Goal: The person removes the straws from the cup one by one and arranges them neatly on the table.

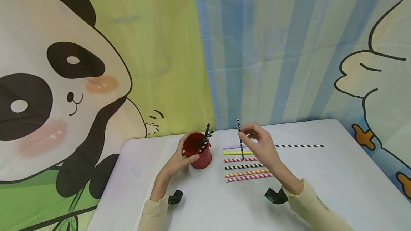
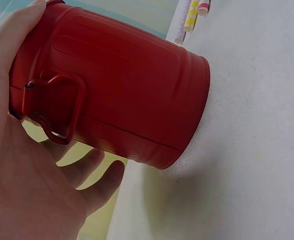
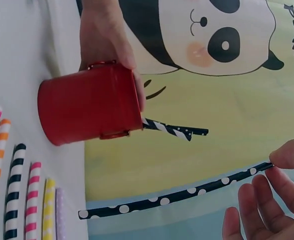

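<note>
Backdrop: cloth hangings close off the far side, a panda print on yellow-green at the left, blue and white stripes in the middle, a pale cartoon figure at the right.
Surface: white surface, its far edge against the hangings.
Left hand: the left hand grips the red cup from the side, fingers curled round its wall, the cup standing on the surface.
Right hand: the right hand pinches a dark dotted straw near its upper end; the straw stands almost upright above the row of straws, to the right of the cup and apart from it.
In the cup: two black-and-white straws lean out over the rim.
Row of straws: lying side by side just right of the cup are a lilac straw, a yellow straw, a pink-and-white straw, a black-and-white straw, an orange straw and another pink straw; a long black-and-white straw lies farther right.
Left wrist view only: a wire handle on the wall of the cup, with the palm just behind it, and the tips of three straws at the top edge.
Right wrist view only: white dots along the dark straw, the thumb and fingers closed on one end, the other fingers loosely spread.
Head view only: a black wrist mount at the left sleeve and another wrist mount at the right.
</note>
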Available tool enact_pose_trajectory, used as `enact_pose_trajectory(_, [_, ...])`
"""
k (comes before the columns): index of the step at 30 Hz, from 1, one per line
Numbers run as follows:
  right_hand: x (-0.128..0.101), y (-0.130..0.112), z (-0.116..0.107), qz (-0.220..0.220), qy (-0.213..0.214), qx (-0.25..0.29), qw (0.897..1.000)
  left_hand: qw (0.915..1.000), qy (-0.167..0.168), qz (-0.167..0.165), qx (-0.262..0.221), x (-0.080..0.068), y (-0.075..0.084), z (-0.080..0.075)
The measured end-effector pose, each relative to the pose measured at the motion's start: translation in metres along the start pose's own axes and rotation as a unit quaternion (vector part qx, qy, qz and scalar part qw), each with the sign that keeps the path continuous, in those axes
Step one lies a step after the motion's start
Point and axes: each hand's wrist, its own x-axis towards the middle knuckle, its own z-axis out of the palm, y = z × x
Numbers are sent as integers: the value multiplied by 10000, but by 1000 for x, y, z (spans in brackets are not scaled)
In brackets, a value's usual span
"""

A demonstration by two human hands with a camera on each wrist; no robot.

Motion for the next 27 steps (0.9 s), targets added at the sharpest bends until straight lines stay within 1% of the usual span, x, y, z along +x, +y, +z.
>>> enact_pose_trajectory(4, [-1, -1, -3, -95, -25, -298, 9995, 10000, 12, 48, 14, 0, 0, 0])
enact_pose_trajectory(8, [-1, -1, -7, -379, -77, -658, 9971, 9999, 40, 107, 28, 0, 0, 0])
enact_pose_trajectory(14, [-2, 3, -15, -692, -241, -1156, 9906, 10000, 33, 62, 21, 0, 0, 0])
enact_pose_trajectory(17, [-2, 5, -19, -854, -345, -1437, 9853, 10000, 42, 9, 26, 0, 2, 1])
enact_pose_trajectory(19, [-2, 6, -21, -978, -399, -1600, 9814, 10000, 40, -21, 21, -1, 5, 1])
enact_pose_trajectory(22, [-2, 9, -25, -1148, -481, -1815, 9755, 10000, 13, -43, -27, -6, 17, 3])
enact_pose_trajectory(25, [-4, 12, -29, -1209, -575, -2027, 9700, 10000, -15, -28, -70, -10, 28, 3])
enact_pose_trajectory(27, [-5, 15, -33, -1211, -638, -2171, 9665, 10000, -23, -4, -74, -11, 31, 3])
